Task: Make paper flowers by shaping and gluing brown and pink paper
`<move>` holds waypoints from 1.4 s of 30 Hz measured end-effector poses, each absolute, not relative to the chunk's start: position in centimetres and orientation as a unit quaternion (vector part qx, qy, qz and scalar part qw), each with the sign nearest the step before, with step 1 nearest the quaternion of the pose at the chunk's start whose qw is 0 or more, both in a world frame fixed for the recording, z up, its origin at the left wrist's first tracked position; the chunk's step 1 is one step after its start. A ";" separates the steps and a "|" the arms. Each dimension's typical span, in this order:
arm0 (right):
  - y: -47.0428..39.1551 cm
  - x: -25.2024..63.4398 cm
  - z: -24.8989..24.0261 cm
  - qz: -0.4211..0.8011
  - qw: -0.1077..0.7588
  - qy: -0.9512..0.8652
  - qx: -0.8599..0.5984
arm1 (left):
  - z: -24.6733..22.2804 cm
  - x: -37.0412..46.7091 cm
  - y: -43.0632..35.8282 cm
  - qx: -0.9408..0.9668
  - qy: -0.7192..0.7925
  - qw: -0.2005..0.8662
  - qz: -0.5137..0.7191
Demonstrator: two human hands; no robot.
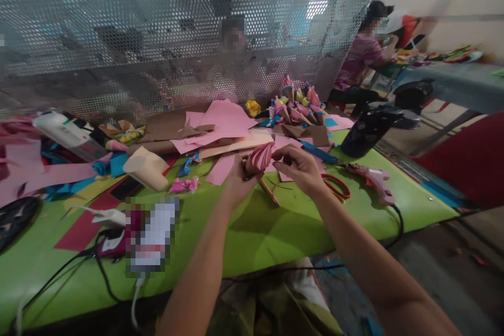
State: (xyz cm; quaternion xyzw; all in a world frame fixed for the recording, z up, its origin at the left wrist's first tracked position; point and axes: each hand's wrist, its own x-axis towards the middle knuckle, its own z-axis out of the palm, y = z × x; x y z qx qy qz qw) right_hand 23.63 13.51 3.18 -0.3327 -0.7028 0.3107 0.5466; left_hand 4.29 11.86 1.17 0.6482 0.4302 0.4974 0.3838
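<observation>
My left hand (241, 181) is closed around a pink pleated paper piece (261, 157), held above the green tabletop near the middle of the view. At the right edge of that piece, my right hand (298, 167) has thumb and forefinger pinched together on the paper. A thin stick-like thing (269, 192) shows just below the hands. Pink paper sheets (220, 126) lie behind them. To the right of my right hand are scissors with red handles (337, 187) and a pink glue gun (374, 181).
Finished-looking pink paper cones (293, 107) are heaped at the back by a perforated metal screen (177, 26). A dark bottle (364, 131) stands right. A phone (155, 233), power strip (112, 241) and cables lie left. A person (360, 58) sits at another table.
</observation>
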 end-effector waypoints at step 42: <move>13.6 23.2 3.0 0.338 0.556 -0.678 -0.342 | 0.4 3.6 13.2 0.591 0.387 0.432 0.560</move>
